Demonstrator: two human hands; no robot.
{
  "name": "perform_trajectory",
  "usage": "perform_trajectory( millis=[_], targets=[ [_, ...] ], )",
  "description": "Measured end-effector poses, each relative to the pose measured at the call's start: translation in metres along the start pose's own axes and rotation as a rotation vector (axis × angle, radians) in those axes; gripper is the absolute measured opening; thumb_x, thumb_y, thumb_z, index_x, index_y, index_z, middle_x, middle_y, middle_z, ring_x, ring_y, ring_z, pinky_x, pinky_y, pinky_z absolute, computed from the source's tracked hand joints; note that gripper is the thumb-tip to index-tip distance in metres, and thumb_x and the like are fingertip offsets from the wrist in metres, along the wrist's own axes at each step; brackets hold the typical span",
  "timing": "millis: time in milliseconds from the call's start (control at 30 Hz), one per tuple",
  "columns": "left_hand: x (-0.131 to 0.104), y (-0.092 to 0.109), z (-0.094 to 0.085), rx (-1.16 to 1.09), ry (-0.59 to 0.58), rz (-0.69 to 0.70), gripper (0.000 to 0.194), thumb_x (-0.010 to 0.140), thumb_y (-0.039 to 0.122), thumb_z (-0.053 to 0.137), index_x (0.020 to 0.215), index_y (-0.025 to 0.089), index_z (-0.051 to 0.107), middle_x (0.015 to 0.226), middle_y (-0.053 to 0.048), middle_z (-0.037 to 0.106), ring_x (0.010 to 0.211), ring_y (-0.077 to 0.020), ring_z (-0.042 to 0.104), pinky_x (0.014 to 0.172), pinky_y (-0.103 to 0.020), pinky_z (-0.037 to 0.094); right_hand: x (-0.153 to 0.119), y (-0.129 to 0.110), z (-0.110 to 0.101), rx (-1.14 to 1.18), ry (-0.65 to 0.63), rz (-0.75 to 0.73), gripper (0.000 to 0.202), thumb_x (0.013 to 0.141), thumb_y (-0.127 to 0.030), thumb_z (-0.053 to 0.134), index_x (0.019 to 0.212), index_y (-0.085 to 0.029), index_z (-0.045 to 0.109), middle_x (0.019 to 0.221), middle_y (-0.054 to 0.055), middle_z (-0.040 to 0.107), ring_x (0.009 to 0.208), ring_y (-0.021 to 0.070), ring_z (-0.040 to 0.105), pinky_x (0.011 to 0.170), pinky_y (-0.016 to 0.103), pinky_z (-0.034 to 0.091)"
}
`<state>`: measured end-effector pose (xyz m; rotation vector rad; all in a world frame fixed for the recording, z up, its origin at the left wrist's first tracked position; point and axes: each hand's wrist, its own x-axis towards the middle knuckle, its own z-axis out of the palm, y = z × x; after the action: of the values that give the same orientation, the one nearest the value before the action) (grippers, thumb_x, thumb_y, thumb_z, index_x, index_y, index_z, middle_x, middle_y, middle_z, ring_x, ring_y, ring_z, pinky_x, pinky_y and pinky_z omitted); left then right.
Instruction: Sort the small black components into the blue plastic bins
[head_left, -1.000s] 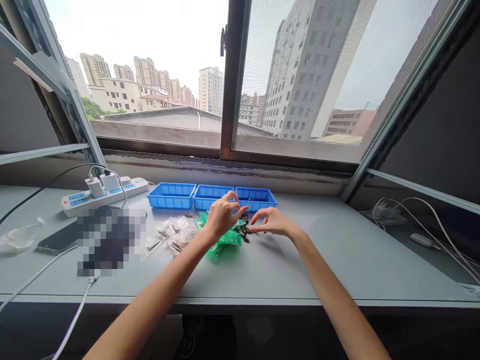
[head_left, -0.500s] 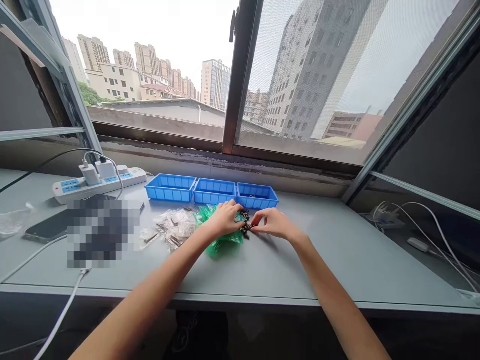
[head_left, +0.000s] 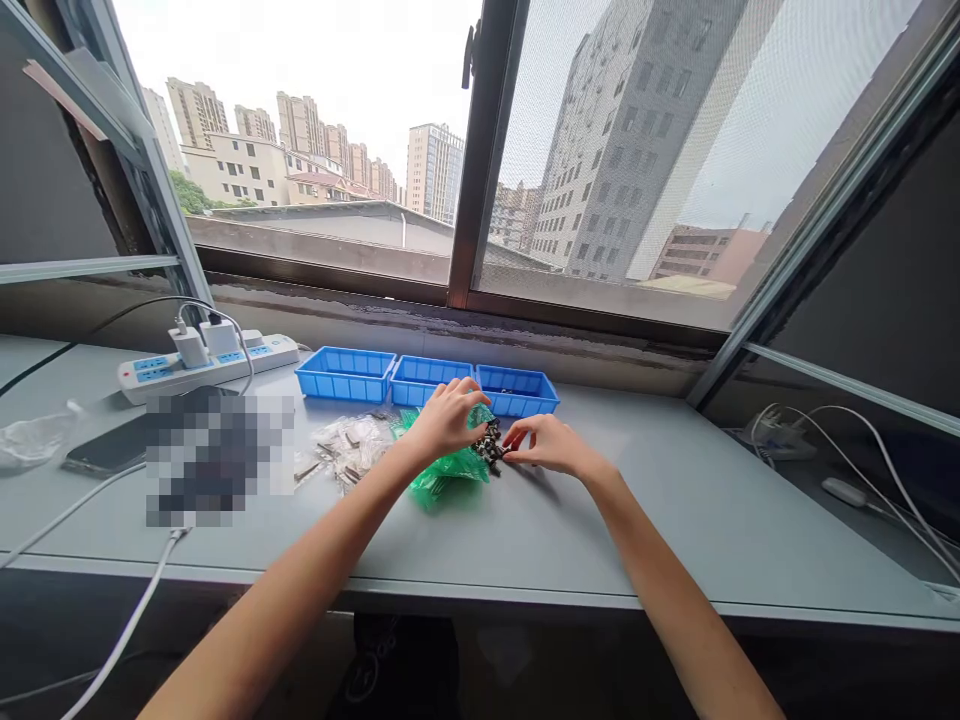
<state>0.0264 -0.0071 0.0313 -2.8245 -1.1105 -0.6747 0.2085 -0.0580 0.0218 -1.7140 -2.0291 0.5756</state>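
My left hand (head_left: 450, 418) is curled over a crumpled green plastic bag (head_left: 442, 480), with green film showing between its thumb and fingers. Small dark pieces (head_left: 491, 448), too tiny to name, lie in a heap at the bag's right side. From the right, my right hand (head_left: 551, 443) reaches into the edge of that heap, thumb and forefinger pinched at a small dark piece. To the left of the green bag lies a spread of clear plastic bags (head_left: 349, 445) with small dark metal-looking strips.
Three blue bins stand in a row along the back: left bin (head_left: 345, 390), middle bin (head_left: 409, 398) and right bin (head_left: 517, 405), which holds some small bits. A power strip (head_left: 217, 370), a dark phone (head_left: 112, 450) and white cables (head_left: 124, 630) occupy the left side.
My left hand has lifted and turned slightly, raising the green film and exposing more of the dark heap. The right hand stays at the heap's edge. The view has shifted slightly.
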Motion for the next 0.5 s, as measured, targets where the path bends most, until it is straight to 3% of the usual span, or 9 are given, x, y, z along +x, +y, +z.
perform_trajectory(
  millis=[200, 500],
  targets=[
    [-0.0046, -0.0057, -0.0053, 0.143, -0.043, 0.044, 0.029, 0.075, 0.020, 0.057, 0.104, 0.018, 0.061, 0.107, -0.008, 0.057, 0.101, -0.0243, 0.051, 0.088, -0.038, 0.040, -0.0005, 0.0000, -0.0006, -0.017, -0.019, -0.016, 0.014, 0.065, -0.026, 0.063, 0.078, -0.023, 0.068, 0.077, -0.002, 0.069, 0.060, 0.0124, 0.057, 0.058, 0.024, 0.041],
    [-0.0082, -0.0010, -0.0051, 0.112, -0.092, 0.025, 0.015, 0.078, 0.025, 0.055, 0.083, 0.017, 0.067, 0.103, -0.008, 0.057, 0.106, -0.0246, 0.048, 0.097, -0.040, 0.032, 0.0006, -0.0005, 0.0022, -0.065, 0.051, -0.042, 0.016, 0.068, -0.020, 0.057, 0.078, -0.025, 0.068, 0.081, -0.003, 0.070, 0.063, 0.0129, 0.057, 0.061, 0.026, 0.042]
  ],
)
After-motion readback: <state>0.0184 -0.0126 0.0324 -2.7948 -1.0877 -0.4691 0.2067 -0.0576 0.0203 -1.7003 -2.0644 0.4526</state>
